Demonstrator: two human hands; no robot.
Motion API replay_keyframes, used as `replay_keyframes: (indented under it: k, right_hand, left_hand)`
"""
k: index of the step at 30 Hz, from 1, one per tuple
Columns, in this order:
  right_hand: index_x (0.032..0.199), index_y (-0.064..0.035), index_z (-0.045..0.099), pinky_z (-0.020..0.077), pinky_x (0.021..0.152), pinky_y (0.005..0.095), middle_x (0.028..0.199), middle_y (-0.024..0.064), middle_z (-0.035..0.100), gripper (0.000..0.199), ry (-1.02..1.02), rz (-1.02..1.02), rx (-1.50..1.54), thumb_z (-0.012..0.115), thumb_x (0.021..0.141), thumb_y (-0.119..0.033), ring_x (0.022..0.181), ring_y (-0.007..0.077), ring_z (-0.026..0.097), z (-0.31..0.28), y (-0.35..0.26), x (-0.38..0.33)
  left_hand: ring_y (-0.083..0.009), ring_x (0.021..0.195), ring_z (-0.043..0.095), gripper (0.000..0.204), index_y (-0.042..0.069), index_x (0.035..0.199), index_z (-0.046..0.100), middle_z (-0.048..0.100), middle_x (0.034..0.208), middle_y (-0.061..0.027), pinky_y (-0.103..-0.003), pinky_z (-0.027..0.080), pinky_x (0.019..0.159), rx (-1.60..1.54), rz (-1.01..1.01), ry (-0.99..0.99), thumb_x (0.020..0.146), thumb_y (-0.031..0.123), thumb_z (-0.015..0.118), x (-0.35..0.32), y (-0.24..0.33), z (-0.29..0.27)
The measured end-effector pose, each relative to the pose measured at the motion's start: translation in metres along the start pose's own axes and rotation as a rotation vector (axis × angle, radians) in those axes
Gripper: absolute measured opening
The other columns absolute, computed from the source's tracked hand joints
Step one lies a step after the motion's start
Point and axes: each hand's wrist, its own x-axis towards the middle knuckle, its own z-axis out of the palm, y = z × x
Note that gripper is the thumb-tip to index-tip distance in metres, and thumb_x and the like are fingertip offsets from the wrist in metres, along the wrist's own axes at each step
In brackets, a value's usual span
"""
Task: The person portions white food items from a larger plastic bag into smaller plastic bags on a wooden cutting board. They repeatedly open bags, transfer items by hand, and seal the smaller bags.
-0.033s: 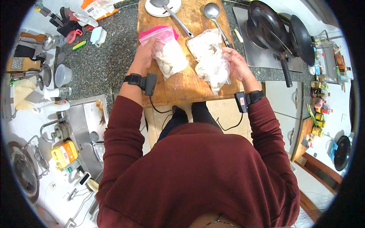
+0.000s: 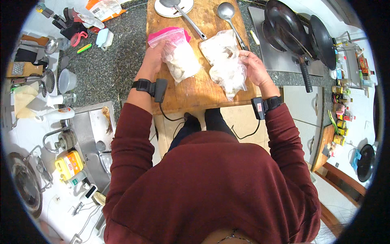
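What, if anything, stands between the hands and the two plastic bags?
Nothing visible: the left hand holds the pink-topped bag, and the right hand touches the clear bag. The ladle lies beyond, not between.

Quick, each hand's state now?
Left hand: holding the pink-topped zip bag.
Right hand: touching the clear plastic bag; whether gripping cannot be told.

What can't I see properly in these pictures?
In the head view:
Exact contents of the pink-topped zip bag: clouded by creased plastic.
Left hand: some fingers hidden by that bag.
Orange-and-white packet: top cut off by the upper edge.
Yellow jar: label too small.
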Motion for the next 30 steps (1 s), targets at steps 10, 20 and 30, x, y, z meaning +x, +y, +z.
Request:
replay_keyframes:
  k: [10, 20, 30]
  right_hand:
    - [0.099, -0.0004, 0.055, 0.0472, 0.069, 0.0301, 0.080, 0.0060, 0.059, 0.021, 0.073, 0.004, 0.124, 0.050, 0.079, -0.006, 0.068, 0.0170, 0.056, -0.008, -0.007, 0.003]
    - [0.119, -0.0044, 0.043, 0.0496, 0.074, 0.0380, 0.094, 0.0111, 0.057, 0.037, 0.291, -0.006, 0.089, 0.051, 0.082, -0.005, 0.082, 0.0245, 0.058, -0.018, -0.027, 0.005]
    - [0.095, -0.0004, 0.059, 0.0447, 0.058, 0.0231, 0.076, 0.0042, 0.061, 0.020, 0.438, -0.359, -0.632, 0.060, 0.084, -0.018, 0.065, 0.0095, 0.056, 0.003, -0.039, -0.025]
  left_hand:
    - [-0.0159, 0.087, 0.058, 0.023, 0.001, 0.100, 0.061, 0.064, 0.094, -0.0063, -0.031, 0.046, 0.081, 0.201, 0.163, -0.098, 0.092, 0.019, 0.048, -0.018, 0.019, -0.001]
    - [-0.0133, 0.088, 0.057, 0.022, 0.005, 0.099, 0.064, 0.064, 0.095, -0.0021, -0.029, 0.046, 0.079, 0.121, 0.137, -0.140, 0.091, 0.021, 0.052, -0.026, 0.015, 0.003]
    - [-0.0152, 0.089, 0.058, 0.024, 0.000, 0.101, 0.062, 0.064, 0.096, -0.0054, -0.029, 0.044, 0.083, 0.178, 0.161, -0.179, 0.090, 0.018, 0.052, -0.035, 0.020, 0.010]
